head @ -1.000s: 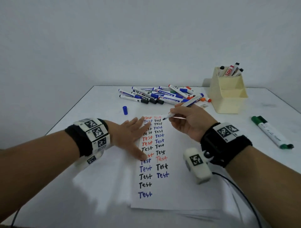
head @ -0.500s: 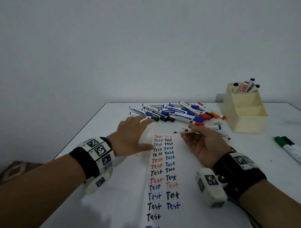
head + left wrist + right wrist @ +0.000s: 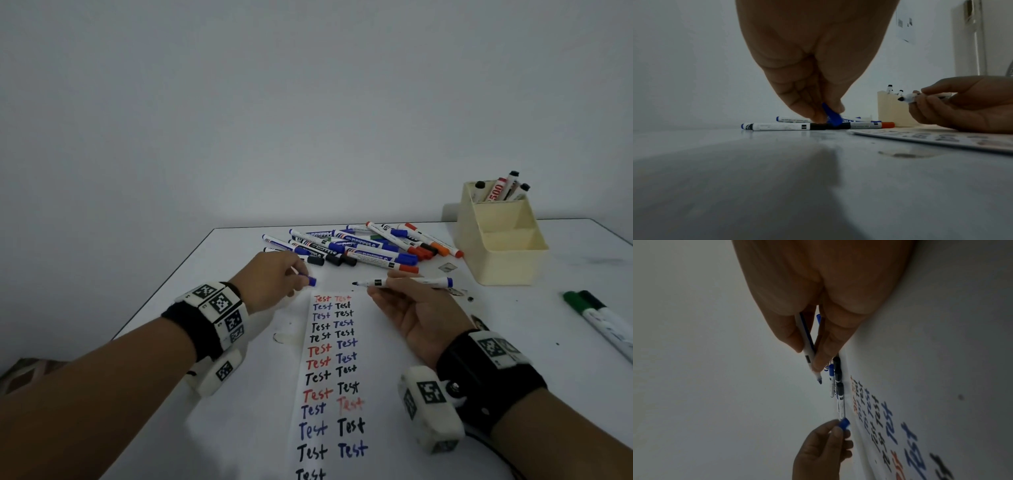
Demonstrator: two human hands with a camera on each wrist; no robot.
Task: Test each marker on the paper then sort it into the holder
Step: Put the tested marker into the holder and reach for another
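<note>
From the head view, a blue cap is pinched in the left hand at the paper's far left corner, while an uncapped marker is held level between thumb and fingers of the right hand, its tip pointing left; the cream holder stands far right, beyond the marker pile. In the left wrist view, the cap is seen gripped by curled fingertips just above the table. In the right wrist view, the marker is clamped between thumb and forefinger.
</note>
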